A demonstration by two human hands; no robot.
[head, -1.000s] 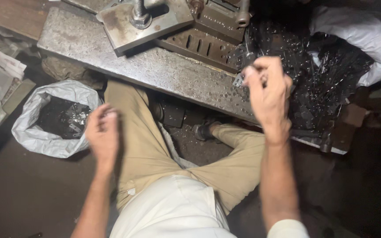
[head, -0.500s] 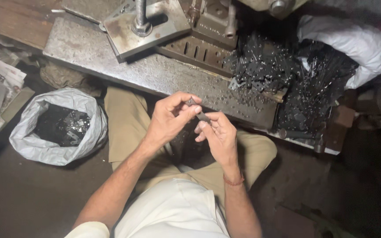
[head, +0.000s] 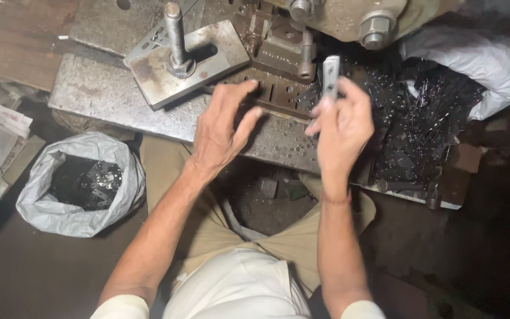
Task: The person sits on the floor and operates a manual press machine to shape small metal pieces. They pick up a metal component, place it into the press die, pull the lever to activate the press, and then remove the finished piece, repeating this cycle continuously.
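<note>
your right hand (head: pixel 342 127) pinches the small flat grey metal strip (head: pixel 330 75) upright, long axis vertical; your left hand (head: pixel 225 127) hangs released just beside it, leftward.

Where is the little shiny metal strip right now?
In the head view, the metal strip stands upright in the right hand, pinched by its fingertips, above the press bed and left of the dark parts pile.

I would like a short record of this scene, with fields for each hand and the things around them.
Right hand: fingers pinch a small flat grey metal strip, held upright.
Left hand: open, empty, over the grey steel press bed.
Left of knees: white plastic bag of dark metal pieces on the floor.
Right of press: heap of black metal scrap.
</note>
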